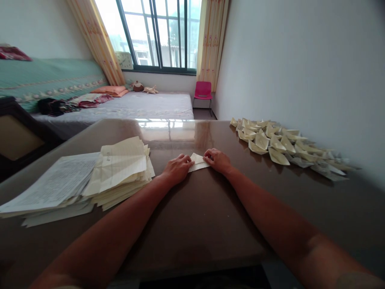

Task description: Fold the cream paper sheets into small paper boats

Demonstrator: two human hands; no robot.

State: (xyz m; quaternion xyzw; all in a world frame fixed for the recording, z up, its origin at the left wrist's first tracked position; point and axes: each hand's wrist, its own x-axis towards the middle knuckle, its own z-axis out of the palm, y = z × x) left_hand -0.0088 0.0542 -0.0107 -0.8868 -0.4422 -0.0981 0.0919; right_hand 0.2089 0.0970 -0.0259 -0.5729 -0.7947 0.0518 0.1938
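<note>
A small cream sheet of folded paper (pixel 198 161) lies on the brown table in front of me, with a peaked top and a straight lower strip. My left hand (pixel 178 167) grips its left end with bent fingers. At the right end, the curled fingers of my right hand (pixel 219 160) pinch the paper's edge. Parts of both ends are hidden under the fingertips.
Left of my hands is a stack of cream paper (pixel 123 160), beside printed white sheets (pixel 60 180). Many folded paper boats (pixel 260 141) crowd the right side of the glossy table (pixel 192 224) by the wall. Beyond stand a bed (pixel 159 105) and a pink chair (pixel 203 90).
</note>
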